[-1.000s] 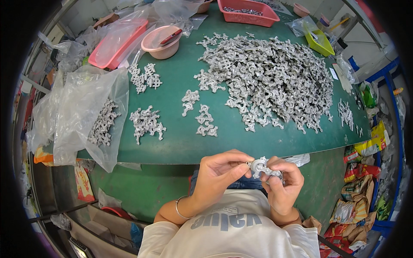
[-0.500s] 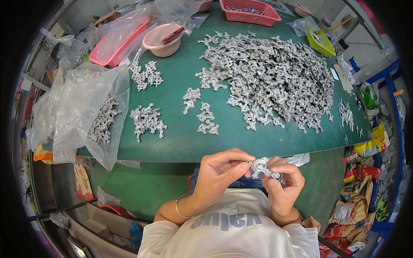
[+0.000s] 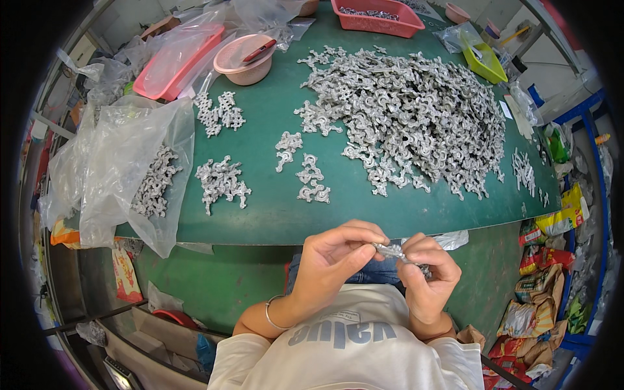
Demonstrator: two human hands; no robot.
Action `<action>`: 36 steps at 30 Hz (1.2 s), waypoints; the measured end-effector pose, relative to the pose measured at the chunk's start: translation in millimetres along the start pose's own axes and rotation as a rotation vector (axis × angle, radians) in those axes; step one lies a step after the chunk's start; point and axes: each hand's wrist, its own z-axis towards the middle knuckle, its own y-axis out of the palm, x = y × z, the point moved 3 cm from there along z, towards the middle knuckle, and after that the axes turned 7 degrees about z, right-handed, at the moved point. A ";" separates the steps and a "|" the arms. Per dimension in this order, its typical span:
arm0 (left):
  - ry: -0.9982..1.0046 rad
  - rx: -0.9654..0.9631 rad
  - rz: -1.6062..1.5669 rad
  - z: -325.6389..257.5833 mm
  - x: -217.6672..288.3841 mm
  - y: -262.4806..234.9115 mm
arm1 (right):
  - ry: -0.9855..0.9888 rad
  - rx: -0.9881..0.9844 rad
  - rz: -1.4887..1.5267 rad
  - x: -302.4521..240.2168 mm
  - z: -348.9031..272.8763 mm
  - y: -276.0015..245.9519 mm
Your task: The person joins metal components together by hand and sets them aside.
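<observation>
Between my hands, just off the near table edge, is a small silver-grey metal casting (image 3: 391,251), turned nearly edge-on. The thumb and fingers of my left hand (image 3: 339,255) pinch one end of it. My right hand (image 3: 429,270) is closed round the other end, so part of the piece is hidden. A big heap of similar metal castings (image 3: 416,117) covers the right half of the table. Smaller clusters lie to its left, among them one group of castings (image 3: 222,182) and a short column of castings (image 3: 313,179).
A clear plastic bag (image 3: 123,169) with castings under it lies at the left. Behind stand a pink bowl (image 3: 244,71) with a red-handled tool (image 3: 260,51), a red tray (image 3: 380,23) and a yellow-green basket (image 3: 484,64). Thin pale sticks (image 3: 522,172) lie at the right of the green table (image 3: 273,221).
The casting has been turned in my fingers, from its broad curved face showing to nearly edge-on. Both hands keep their hold and have hardly moved.
</observation>
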 end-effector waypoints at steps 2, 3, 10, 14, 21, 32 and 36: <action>0.012 -0.011 -0.016 0.8 -1.1 0.5 | -0.044 -0.007 -0.044 -0.8 1.9 0.5; 0.030 -0.017 0.002 1.0 -2.1 -0.1 | -0.088 -0.015 -0.088 -1.9 3.0 0.9; 0.049 -0.028 -0.011 0.4 -0.3 -0.7 | -0.175 -0.080 -0.224 -4.4 7.3 0.9; 0.051 -0.057 -0.028 0.6 0.0 -0.7 | -0.218 -0.118 -0.350 -8.9 9.3 0.3; 0.059 -0.052 -0.024 0.2 -0.1 -1.6 | -0.310 -0.167 -0.498 -13.7 8.9 2.5; 0.092 -0.069 -0.017 0.1 -0.1 -1.4 | -0.286 -0.132 -0.471 -12.1 7.8 2.2; 0.085 -0.018 0.037 -2.2 2.5 1.7 | -0.215 -0.157 -0.385 -12.7 9.7 1.9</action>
